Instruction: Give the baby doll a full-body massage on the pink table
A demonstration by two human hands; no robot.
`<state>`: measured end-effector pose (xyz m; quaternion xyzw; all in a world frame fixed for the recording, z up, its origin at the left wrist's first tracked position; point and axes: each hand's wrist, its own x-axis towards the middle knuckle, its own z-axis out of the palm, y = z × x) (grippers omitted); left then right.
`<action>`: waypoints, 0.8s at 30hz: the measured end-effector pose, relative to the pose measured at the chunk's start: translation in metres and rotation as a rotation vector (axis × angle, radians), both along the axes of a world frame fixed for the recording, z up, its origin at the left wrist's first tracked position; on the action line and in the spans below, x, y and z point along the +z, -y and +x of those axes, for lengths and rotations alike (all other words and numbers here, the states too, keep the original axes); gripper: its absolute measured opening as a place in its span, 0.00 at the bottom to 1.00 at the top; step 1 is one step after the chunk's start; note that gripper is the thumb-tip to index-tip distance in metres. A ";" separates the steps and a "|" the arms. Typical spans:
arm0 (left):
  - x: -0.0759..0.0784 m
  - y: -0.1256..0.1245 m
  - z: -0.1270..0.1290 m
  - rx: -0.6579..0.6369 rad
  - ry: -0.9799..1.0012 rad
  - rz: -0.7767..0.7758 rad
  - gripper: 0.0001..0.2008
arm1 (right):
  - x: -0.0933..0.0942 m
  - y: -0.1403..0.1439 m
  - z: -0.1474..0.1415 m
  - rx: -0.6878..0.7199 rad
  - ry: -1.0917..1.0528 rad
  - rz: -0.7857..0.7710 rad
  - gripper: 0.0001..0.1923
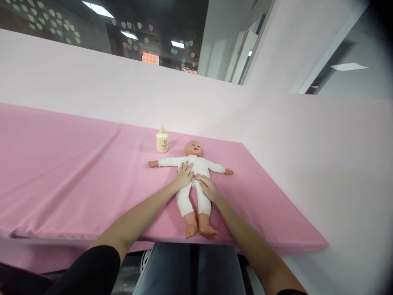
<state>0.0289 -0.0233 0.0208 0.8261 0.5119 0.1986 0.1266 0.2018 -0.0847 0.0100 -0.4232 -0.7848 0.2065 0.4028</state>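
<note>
A baby doll (201, 165) with a white cloth body lies on its back, arms spread to both sides and feet toward me. My left hand (184, 175) rests flat on the left side of its belly, fingers stretched toward the chest. Lower on the belly, near the hips, my right hand (207, 185) lies with its fingers extended toward the left. The fingertips of my right hand come close to my left hand; I cannot tell whether they touch. Neither hand grasps anything.
A cream pump bottle (162, 141) stands beyond the doll's outstretched arm, left of its head. Pink cloth (76, 176) covers the table, with folds at the left. A white wall (123, 90) with windows borders the back, and another wall (307, 164) the right side.
</note>
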 end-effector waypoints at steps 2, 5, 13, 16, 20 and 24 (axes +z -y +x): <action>0.001 0.004 0.000 0.033 0.017 -0.050 0.28 | 0.001 0.001 0.005 -0.064 -0.019 -0.015 0.19; 0.002 0.009 -0.001 -0.001 0.034 -0.059 0.29 | 0.003 0.003 0.011 -0.114 -0.045 -0.028 0.21; 0.001 0.012 -0.005 -0.045 0.075 -0.104 0.29 | 0.000 0.005 0.006 -0.141 0.086 0.023 0.21; 0.000 0.010 -0.006 -0.049 0.087 -0.107 0.28 | -0.006 0.004 0.002 -0.142 0.131 0.015 0.23; -0.003 0.004 -0.012 -0.059 0.113 -0.116 0.27 | -0.008 0.003 -0.004 -0.143 0.181 -0.022 0.24; -0.007 -0.004 -0.020 -0.095 0.143 -0.103 0.25 | -0.006 0.003 -0.007 -0.122 0.222 -0.033 0.24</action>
